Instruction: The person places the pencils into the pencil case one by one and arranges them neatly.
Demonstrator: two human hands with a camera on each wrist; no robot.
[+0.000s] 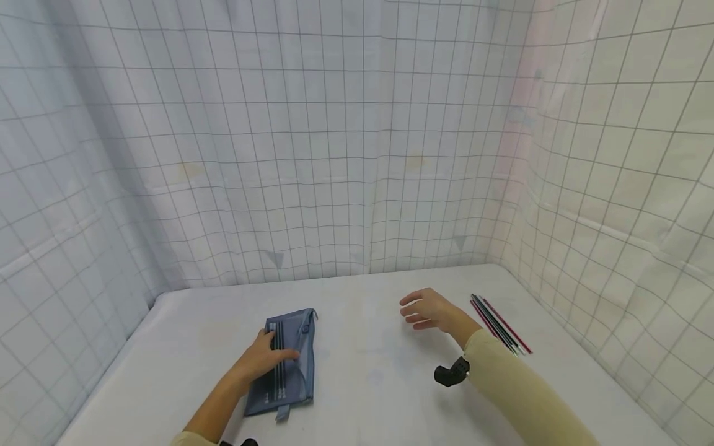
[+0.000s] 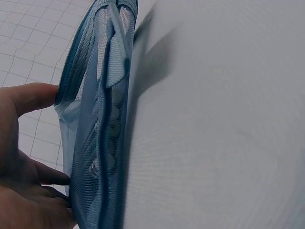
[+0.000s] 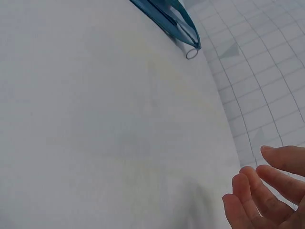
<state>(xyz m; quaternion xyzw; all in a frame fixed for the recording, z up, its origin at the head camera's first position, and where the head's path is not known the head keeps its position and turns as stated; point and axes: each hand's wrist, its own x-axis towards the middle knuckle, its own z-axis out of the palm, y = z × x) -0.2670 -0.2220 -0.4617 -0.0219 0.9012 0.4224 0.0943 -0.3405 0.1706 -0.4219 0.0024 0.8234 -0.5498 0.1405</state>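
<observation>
A flat blue mesh pencil case [image 1: 297, 379] with a zipper lies on the white table, left of the middle. Several slim, dark pencil-like sticks with pale ends show through its mesh. My left hand [image 1: 263, 360] rests on top, thumb and fingers spread; in the left wrist view the thumb [image 2: 38, 97] touches the zipper edge. My right hand [image 1: 429, 310] hovers over the table with loosely bent fingers and holds nothing. To its right lies a loose bundle of red and dark pencils [image 1: 499, 325]. The right wrist view catches the case's corner [image 3: 164, 19] with a metal ring.
The white table [image 1: 357, 371] is bordered at the back and sides by hanging white cloth with a grey grid [image 1: 346, 155]. A black wrist-worn device [image 1: 452, 373] sits at the right sleeve's cuff.
</observation>
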